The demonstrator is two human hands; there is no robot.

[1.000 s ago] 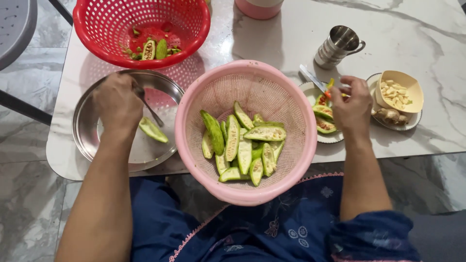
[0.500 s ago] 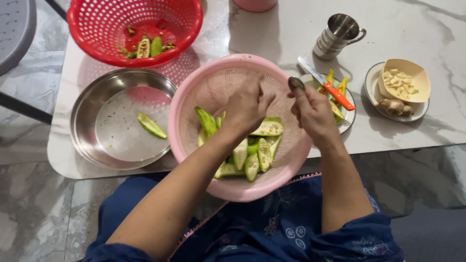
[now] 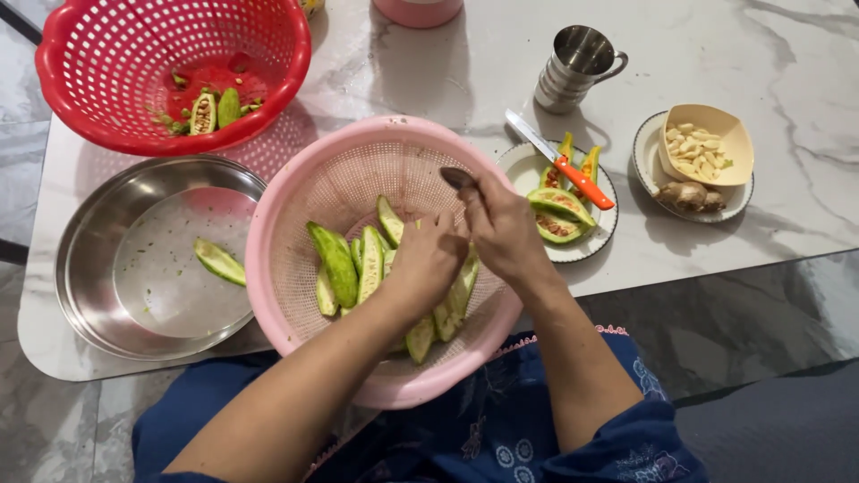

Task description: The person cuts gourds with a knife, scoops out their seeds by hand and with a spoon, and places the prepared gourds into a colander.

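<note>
Steel comes first on the left: a wide pan (image 3: 107,259) with a single green gourd slice (image 3: 219,261) lying in it, and behind it a red basket (image 3: 80,98) of scraps. Next, the pink colander (image 3: 295,268) sits partly over the marble table's (image 3: 787,89) edge, above the person's lap, full of cut gourd halves (image 3: 344,264). Both hands meet over its middle. The left hand (image 3: 429,264) is curled shut on a gourd piece, mostly hidden under its fingers (image 3: 438,224). The right hand (image 3: 506,233), touching it, grips a spoon (image 3: 458,177) whose bowl points away from the body. Pressing down here could tip the overhanging colander off the table. A slippery half could also squirt free. Farther right lie a plate (image 3: 599,234) with an orange-handled knife (image 3: 564,165), a steel cup (image 3: 577,67) and a dish of garlic (image 3: 702,143).
</note>
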